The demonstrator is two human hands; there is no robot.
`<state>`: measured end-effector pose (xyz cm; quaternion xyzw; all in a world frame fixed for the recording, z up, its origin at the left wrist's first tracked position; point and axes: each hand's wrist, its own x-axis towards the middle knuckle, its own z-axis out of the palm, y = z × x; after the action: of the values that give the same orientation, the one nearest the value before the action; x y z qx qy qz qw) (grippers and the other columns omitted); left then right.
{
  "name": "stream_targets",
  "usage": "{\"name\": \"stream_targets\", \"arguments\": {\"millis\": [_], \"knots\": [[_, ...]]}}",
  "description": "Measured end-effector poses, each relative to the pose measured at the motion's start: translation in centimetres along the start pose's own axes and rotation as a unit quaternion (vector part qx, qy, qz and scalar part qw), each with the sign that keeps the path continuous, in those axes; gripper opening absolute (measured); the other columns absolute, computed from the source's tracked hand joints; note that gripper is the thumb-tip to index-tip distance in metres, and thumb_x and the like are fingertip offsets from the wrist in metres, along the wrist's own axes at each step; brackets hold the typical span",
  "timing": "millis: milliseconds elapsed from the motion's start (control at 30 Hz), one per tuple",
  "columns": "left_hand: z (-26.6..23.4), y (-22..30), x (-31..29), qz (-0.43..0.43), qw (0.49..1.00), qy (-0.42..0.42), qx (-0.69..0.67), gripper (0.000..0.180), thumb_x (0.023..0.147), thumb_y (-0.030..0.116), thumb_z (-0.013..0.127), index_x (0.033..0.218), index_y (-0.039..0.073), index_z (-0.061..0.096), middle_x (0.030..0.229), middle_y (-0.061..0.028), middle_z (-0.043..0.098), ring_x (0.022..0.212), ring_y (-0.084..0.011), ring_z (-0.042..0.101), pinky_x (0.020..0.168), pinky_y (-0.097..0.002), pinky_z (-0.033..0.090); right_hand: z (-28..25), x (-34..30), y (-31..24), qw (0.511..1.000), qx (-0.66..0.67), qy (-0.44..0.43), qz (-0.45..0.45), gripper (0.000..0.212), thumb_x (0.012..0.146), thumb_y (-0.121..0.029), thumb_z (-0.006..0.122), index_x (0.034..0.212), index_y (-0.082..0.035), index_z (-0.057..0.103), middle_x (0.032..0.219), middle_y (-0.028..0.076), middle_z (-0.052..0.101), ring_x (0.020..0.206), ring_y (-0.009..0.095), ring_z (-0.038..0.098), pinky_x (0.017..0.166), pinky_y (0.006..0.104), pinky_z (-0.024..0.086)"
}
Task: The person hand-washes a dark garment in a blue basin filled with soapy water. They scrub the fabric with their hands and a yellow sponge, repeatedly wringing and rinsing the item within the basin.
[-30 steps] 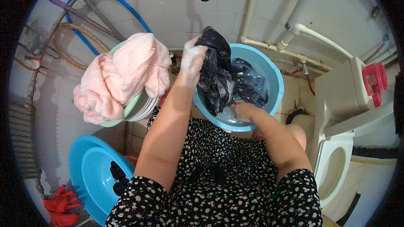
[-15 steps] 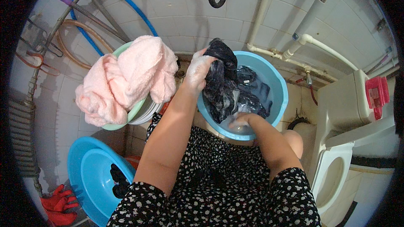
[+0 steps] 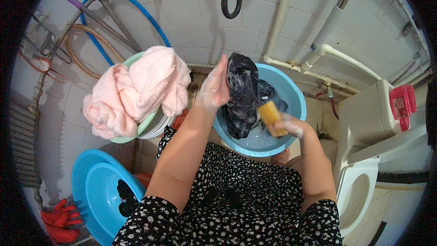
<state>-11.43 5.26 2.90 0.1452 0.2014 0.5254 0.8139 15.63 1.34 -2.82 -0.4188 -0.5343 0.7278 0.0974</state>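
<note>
Head view. The dark cloth is at the centre of the frame, over the left part of the light-blue basin, its upper end at the basin's far rim. Left hand lies along the cloth's left edge: visible fingers straight, pointing to the top of the frame; the others are behind the cloth, so how firmly they close cannot be told. Right hand, right of centre, has its fingers closed round a yellow bar, slightly blurred, just beside the cloth's right edge; contact not clear.

Progress, judged from this view: partway. Done: cloth wet, with whitish suds on its face; suds on both hands too. Left: more dark fabric sits in the basin water right of the cloth, and black items lie in the blue tub at lower left; whether these have been handled cannot be told.

Orientation: cloth's long axis runs nearly up-and-down in the frame, lower end toward the near rim. Bar's long axis slants from upper left to lower right, upper end pointing toward the cloth.
</note>
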Motion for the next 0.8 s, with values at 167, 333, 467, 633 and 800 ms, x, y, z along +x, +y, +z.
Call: {"name": "stream_targets", "arguments": {"millis": [167,333,467,633,800], "knots": [[0.4,-3.8,0.8,-0.014,0.992,0.102,-0.073,0.046,0.095,0.047,0.04,0.119,0.01,0.054,0.111,-0.01,0.063,0.102,-0.0263,0.06,0.094,-0.0452,0.045,4.3,0.5,-5.4,0.909,-0.112,0.338,-0.217,0.074,0.079,-0.033,0.07,0.137,-0.006,0.034,0.111,0.011,0.051,0.102,0.024,0.05,0.09,0.0364,0.04],[-0.7,-8.2,1.4,0.047,0.994,0.079,-0.064,0.038,0.096,0.037,0.042,0.117,0.009,0.054,0.112,-0.0097,0.06,0.105,-0.0235,0.057,0.094,-0.0407,0.045,9.4,2.5,-6.5,0.707,-0.453,0.46,-0.289,0.093,0.073,-0.036,0.073,0.144,-0.005,0.022,0.113,0.019,0.046,0.103,0.037,0.044,0.092,0.046,0.035],[0.6,-9.5,0.5,0.072,0.993,0.055,0.08,0.037,0.099,0.029,0.033,0.118,0.005,0.053,0.117,-0.0102,0.058,0.106,-0.024,0.056,0.095,-0.0398,0.043,7.7,4.0,-5.9,0.717,-0.389,0.515,-0.261,0.086,0.078,-0.04,0.066,0.144,-0.004,0.023,0.116,0.02,0.045,0.107,0.037,0.043,0.092,0.0471,0.034],[0.9,-10.6,0.9,-0.031,0.983,0.169,0.068,0.034,0.096,0.029,0.038,0.114,0.008,0.057,0.108,-0.0094,0.063,0.096,-0.0231,0.062,0.088,-0.0388,0.048,3.6,5.3,-4.5,0.828,-0.089,0.534,-0.148,0.062,0.092,-0.034,0.052,0.138,0.002,0.032,0.112,0.025,0.045,0.106,0.041,0.043,0.096,0.0442,0.034],[-1.8,-8.5,1.6,-0.008,0.999,0.036,0.032,0.038,0.095,0.034,0.036,0.118,0.008,0.053,0.12,-0.0131,0.056,0.111,-0.026,0.054,0.097,-0.0442,0.042,9.5,2.1,-7.1,0.737,-0.402,0.466,-0.278,0.065,0.085,-0.022,0.062,0.138,0.001,0.032,0.108,0.022,0.046,0.103,0.038,0.044,0.094,0.042,0.036]]}}
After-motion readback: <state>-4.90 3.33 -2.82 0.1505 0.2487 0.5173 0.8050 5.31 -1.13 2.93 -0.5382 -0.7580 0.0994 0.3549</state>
